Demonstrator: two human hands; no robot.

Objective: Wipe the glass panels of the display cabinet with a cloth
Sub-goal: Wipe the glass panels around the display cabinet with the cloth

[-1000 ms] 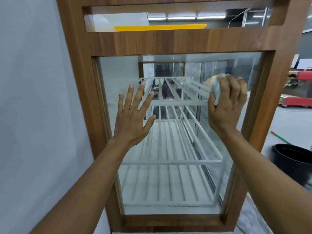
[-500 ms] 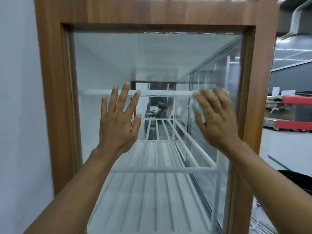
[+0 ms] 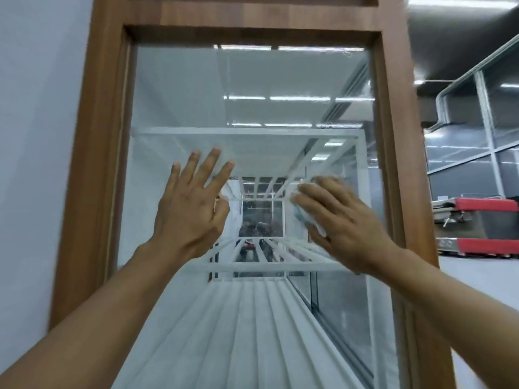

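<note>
A tall display cabinet with a brown wooden frame [image 3: 92, 164] fills the view, its end glass panel [image 3: 182, 88] facing me. My left hand [image 3: 191, 209] lies flat on the glass left of centre, fingers spread and straight. My right hand [image 3: 342, 226] presses a pale cloth [image 3: 304, 217] flat against the glass right of centre, fingers straight and pointing up-left. Only a small edge of the cloth shows under the fingers and palm. White slatted shelves [image 3: 252, 318] run away from me inside the cabinet.
A pale wall [image 3: 33, 136] stands close on the left of the cabinet. To the right lie open floor, a red and grey machine [image 3: 477, 228] and glass partitions [image 3: 491, 113] further back.
The view has tilted up along the panel. My right hand went from gripping the bunched cloth near the right edge to pressing it flat and sliding left. My left hand stays flat on the glass.
</note>
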